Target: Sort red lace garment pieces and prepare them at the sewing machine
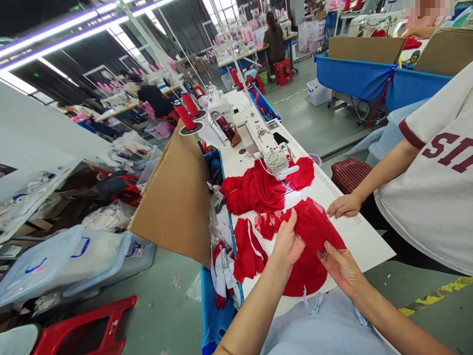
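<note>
A red fabric piece (314,224) with a sheer lace part is stretched between my two hands over the table's near end. My left hand (288,241) pinches its left side, thumb on top. Lower on the right, my right hand (342,268) grips the edge between thumb and fingers. More red fabric (306,276) hangs below, close to my lap. Left of my hands lie red cut pieces (247,251) with a white edge. Beyond them a crumpled red lace heap (256,187) rests before the sewing machine (271,148).
A co-worker's hand (345,205) rests on the table's right edge. A cardboard sheet (177,197) and a blue cloth bin (214,305) with fabric scraps border the left side. Red thread cones (185,116) stand behind. A red stool (84,328) and plastic boxes (74,256) are at lower left.
</note>
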### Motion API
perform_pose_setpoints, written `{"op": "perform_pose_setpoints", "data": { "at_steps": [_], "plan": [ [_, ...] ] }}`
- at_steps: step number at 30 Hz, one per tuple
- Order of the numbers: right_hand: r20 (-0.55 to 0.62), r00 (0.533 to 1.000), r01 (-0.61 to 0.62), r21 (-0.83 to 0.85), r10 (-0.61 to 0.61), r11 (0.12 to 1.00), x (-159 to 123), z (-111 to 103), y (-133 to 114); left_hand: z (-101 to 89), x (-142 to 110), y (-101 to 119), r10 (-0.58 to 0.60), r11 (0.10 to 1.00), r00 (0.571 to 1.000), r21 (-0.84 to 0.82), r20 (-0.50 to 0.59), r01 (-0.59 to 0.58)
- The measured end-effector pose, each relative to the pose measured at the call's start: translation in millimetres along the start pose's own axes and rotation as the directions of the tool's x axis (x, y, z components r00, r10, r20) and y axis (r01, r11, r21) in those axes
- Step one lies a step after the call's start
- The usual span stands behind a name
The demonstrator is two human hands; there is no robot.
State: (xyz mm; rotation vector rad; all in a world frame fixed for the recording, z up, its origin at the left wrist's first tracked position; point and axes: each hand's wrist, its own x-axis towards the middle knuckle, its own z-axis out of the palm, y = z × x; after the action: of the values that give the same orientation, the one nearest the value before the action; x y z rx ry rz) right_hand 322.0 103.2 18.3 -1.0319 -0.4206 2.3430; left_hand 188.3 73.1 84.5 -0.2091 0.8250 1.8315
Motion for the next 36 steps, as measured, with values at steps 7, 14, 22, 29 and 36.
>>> {"op": "perform_pose_setpoints", "data": {
  "at_steps": [7, 14, 22, 29, 36],
  "plan": [
    [0.017, 1.000, 0.021, 0.036, -0.022, 0.999, -1.3, -6.5, -1.1, -1.7, 5.9, -3.3, -0.056, 0.998, 0.996, -0.039, -0.076, 0.053],
    [0.078, 0.997, 0.018, 0.096, -0.026, 0.995, -2.9, -2.5, -5.4, -3.3, 11.6, -1.6, -0.073, 0.997, 0.993, -0.033, -0.096, 0.070],
    [-0.041, 0.998, 0.054, 0.021, -0.053, 0.998, 4.0, -9.5, -2.5, -8.9, 3.6, -13.8, 0.016, 0.996, 0.999, 0.090, 0.051, -0.021],
    [-0.103, 0.971, 0.207, -0.089, -0.216, 0.974, -6.5, -24.3, -5.1, -9.2, 3.3, -23.7, -0.018, 0.994, 0.985, 0.106, 0.172, 0.000],
    [-0.176, 0.981, 0.043, -0.198, -0.079, 0.979, 3.0, -86.3, -5.5, -46.5, 58.8, -52.2, -0.306, 0.887, 0.935, 0.411, 0.179, 0.211]
  ]
}}
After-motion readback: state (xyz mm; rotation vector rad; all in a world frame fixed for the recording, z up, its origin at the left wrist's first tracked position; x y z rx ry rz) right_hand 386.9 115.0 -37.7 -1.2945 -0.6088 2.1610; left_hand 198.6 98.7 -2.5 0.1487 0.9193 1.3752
